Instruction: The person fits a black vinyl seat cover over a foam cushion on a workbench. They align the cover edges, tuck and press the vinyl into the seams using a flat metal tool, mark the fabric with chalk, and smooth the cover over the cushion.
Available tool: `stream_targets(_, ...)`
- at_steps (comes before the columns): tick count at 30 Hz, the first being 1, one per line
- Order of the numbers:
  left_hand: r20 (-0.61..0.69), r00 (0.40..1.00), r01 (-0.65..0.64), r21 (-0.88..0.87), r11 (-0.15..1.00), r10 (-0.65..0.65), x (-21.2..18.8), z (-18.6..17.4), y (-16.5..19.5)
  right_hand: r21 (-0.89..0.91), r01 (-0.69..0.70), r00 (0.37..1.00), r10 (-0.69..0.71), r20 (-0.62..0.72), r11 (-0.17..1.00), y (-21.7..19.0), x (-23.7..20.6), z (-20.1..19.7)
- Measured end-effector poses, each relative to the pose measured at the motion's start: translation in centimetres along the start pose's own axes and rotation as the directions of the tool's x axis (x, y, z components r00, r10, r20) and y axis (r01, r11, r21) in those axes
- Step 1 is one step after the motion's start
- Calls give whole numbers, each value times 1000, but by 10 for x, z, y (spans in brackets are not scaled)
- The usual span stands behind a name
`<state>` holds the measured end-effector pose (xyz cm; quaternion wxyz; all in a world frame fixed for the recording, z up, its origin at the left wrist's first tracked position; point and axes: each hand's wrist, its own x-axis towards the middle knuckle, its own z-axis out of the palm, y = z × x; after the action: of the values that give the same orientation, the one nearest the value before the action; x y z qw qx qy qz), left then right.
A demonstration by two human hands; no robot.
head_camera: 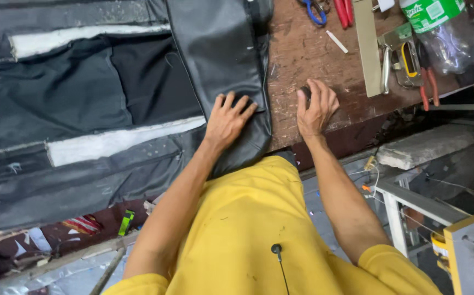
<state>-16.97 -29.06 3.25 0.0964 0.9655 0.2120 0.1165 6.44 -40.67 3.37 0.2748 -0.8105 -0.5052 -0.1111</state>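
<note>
Beyond the right grip we see a staple gun (406,63), a clear plastic bottle (448,33), red-handled pliers (429,82), blue-handled scissors (314,11) and white chalk (337,41) on the desk (302,49).

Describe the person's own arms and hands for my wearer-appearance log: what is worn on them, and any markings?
Both arms are bare from the short sleeves down. The left hand and right hand wear no gloves, and no rings, watch or bands are visible. The sleeves belong to a yellow T-shirt with small dark specks and stains. A thin black cable with a small round microphone hangs down the shirt front.
</note>
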Motion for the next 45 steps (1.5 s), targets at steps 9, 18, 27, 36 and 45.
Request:
stream_targets(9, -47, 995, 82, -20, 996, -83, 0, 11, 4, 162, 81, 994, -91, 55, 984, 63, 84, -12)
stream_targets(18, -51, 974, 220, -4, 975, -220, 36, -6, 8, 195, 87, 957, -137, 258, 977, 119, 126, 8)
stream_targets(27, -255, 890, 358, -119, 926, -377, 40, -21, 37, 630, -330, 719, -246, 650, 703, 88, 115, 11)
stream_targets(36, -225, 784, 507, -305, 806, -578, 28, 31, 102, 645, -9, 672, -473, 570, 764, 8, 89, 10)
stream_targets(45, -104, 788, 562, -282, 778, -607, 30, 18, 101, 473, -24, 747, -299, 594, 880, -15, 78, 17)
